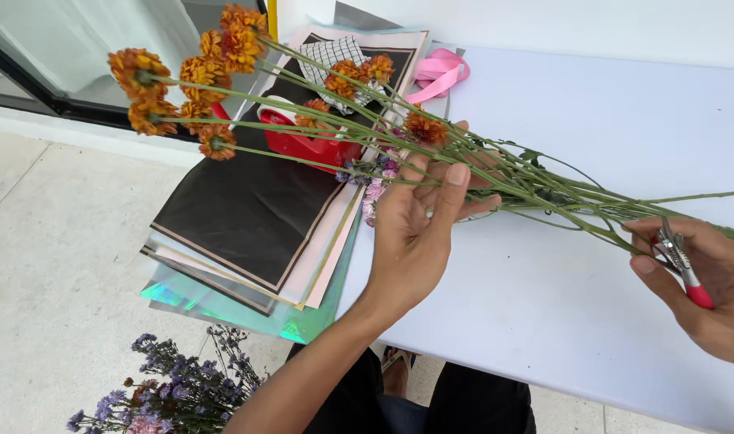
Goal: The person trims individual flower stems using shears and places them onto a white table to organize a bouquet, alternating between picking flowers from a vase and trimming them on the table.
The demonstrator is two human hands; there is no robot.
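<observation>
My left hand (419, 221) is wrapped around a bunch of orange flowers (198, 76) with long green stems (544, 189), held roughly level over the white table (592, 120). The blooms point to the upper left and the stem ends run to the right. My right hand (709, 281) grips red-handled pruning shears (682, 265) right at the stem ends, touching or nearly touching them. Small pink and purple flowers (375, 189) lie under the bunch beside my left hand.
A stack of wrapping sheets, black on top (246, 209), overhangs the table's left edge. On it sit a red tape dispenser (307, 141) and a checked paper (328, 55). Pink ribbon (439, 72) lies behind. A purple flower bunch (174, 386) lies on the floor.
</observation>
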